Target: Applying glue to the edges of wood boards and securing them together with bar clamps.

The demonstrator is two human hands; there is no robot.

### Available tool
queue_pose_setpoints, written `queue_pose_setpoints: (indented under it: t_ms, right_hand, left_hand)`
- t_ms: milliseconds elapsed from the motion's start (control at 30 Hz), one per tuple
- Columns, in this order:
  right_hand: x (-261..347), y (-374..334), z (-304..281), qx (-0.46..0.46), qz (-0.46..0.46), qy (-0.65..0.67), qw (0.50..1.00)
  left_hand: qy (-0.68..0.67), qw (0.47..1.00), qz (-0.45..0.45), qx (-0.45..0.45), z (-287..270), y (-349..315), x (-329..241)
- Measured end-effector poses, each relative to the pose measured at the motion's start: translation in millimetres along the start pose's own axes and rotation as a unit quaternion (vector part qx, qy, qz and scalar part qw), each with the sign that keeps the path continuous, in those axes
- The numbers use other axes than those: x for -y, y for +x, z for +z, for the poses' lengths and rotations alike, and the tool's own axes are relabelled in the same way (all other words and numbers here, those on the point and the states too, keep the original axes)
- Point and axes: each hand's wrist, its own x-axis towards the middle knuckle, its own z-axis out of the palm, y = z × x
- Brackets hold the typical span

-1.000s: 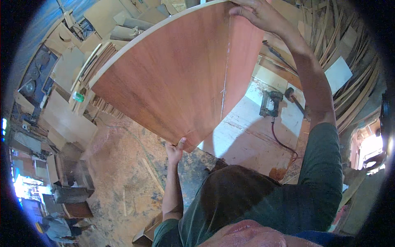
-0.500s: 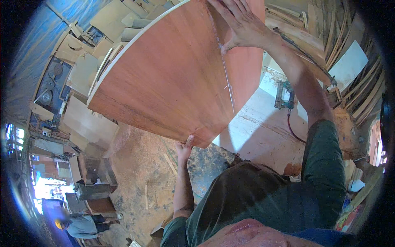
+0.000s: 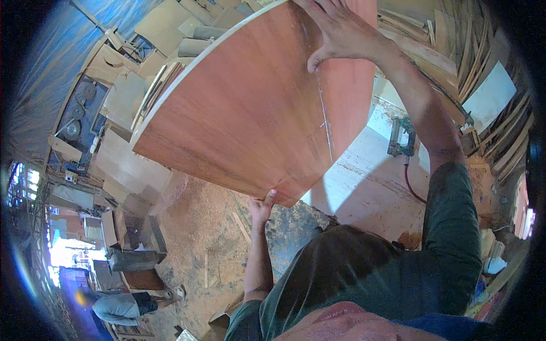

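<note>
While the workshop floor (image 3: pixel 193 227) is stained dark, the left hand (image 3: pixel 261 209) clamps a reddish panel (image 3: pixel 239 119) at its bottom; the right hand (image 3: pixel 347 35) spans the upper face, grip indeterminable.

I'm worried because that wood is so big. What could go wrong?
The wooden panel could tip: the left hand holds it near its bottom corner. It might slide if the right hand, spread on its upper face, slips. If it swung right, it might knock the gun-shaped tool on the whitish surface.
</note>
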Motion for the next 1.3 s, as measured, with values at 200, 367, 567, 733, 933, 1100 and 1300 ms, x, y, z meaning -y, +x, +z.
queue_pose_setpoints:
  t_ms: [200,367,567,733,933,1100,1300]
  right_hand:
    - [17.8,9.5,-16.1,0.082,0.092,-0.069,0.990]
    - [9.5,23.5,-24.2,0.063,0.084,-0.008,0.994]
    - [-30.5,12.5,8.0,-0.154,0.063,0.497,0.852]
    - [-15.3,-8.9,-39.2,0.025,0.270,0.087,0.958]
    - [2.1,11.6,-59.4,0.088,0.333,0.129,0.930]
    - [-6.4,30.2,-77.8,0.181,0.412,0.216,0.866]
    - [-19.0,29.9,-65.3,0.151,0.421,0.275,0.851]
  left_hand:
    - [-0.050,0.996,0.068,-0.023,4.6,2.7,8.0]
    - [-0.071,0.997,0.021,-0.026,4.9,-1.8,11.3]
    - [-0.003,0.999,0.051,0.007,1.1,-8.2,21.0]
    - [-0.045,0.998,0.035,-0.004,12.2,-22.1,-8.2]
    - [-0.037,0.999,0.022,0.028,14.4,-16.0,19.4]
    - [-0.033,0.996,0.083,0.031,11.2,-8.6,35.1]
    - [-0.023,0.994,0.105,0.023,7.8,-11.3,19.8]
